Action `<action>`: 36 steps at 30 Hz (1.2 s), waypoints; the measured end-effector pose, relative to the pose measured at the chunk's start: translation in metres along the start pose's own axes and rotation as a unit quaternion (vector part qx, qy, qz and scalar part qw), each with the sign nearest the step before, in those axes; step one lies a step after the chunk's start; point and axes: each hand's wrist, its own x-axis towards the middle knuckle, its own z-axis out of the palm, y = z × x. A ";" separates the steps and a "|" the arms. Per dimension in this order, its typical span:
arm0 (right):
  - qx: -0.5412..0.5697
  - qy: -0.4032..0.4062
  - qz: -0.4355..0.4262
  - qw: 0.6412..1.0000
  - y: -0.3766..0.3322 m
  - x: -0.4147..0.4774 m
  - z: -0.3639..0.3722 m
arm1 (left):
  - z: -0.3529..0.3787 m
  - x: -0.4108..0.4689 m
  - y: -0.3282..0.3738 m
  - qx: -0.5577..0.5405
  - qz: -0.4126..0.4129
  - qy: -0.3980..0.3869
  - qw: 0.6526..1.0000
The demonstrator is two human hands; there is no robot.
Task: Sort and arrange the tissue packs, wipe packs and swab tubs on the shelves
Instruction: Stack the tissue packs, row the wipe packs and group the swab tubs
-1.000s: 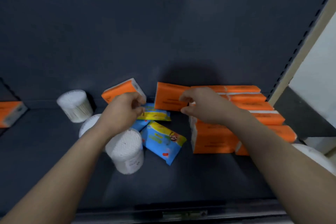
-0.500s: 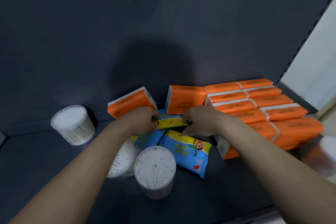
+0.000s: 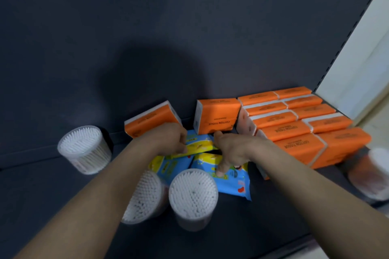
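Observation:
Blue and yellow wipe packs lie in the middle of the dark shelf [image 3: 63, 206]. My left hand [image 3: 168, 140] and my right hand [image 3: 233, 150] both grip the rear wipe pack [image 3: 200, 145] by its ends. A second wipe pack [image 3: 231, 183] lies under my right fingers, and a third wipe pack [image 3: 168, 169] lies partly under my left wrist. Two loose orange tissue packs [image 3: 151, 120] [image 3: 219, 115] lean at the back wall. A block of stacked orange tissue packs [image 3: 305, 130] fills the right side. Three swab tubs [image 3: 85, 149] [image 3: 145, 197] [image 3: 192, 195] stand left and in front.
A blurred white tub [image 3: 372, 176] sits at the far right edge beyond the stack. The dark back panel [image 3: 168, 38] rises behind everything. A slotted upright [image 3: 345, 42] and a pale wall bound the right side. Bare shelf floor lies at the front left.
My right hand left the orange tissue pack and came down onto the rear wipe pack, joining my left hand. The view moved closer and tilted down.

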 end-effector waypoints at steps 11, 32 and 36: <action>0.020 -0.003 0.000 1.000 0.000 -0.008 -0.012 | 0.002 0.002 0.000 0.025 -0.001 -0.022 0.999; 0.037 0.151 0.001 0.988 0.005 -0.049 -0.045 | -0.007 -0.010 -0.007 -0.126 0.004 0.011 0.992; 0.113 0.210 -0.034 0.971 0.009 -0.053 -0.048 | -0.022 -0.029 -0.005 -0.169 -0.014 0.085 0.982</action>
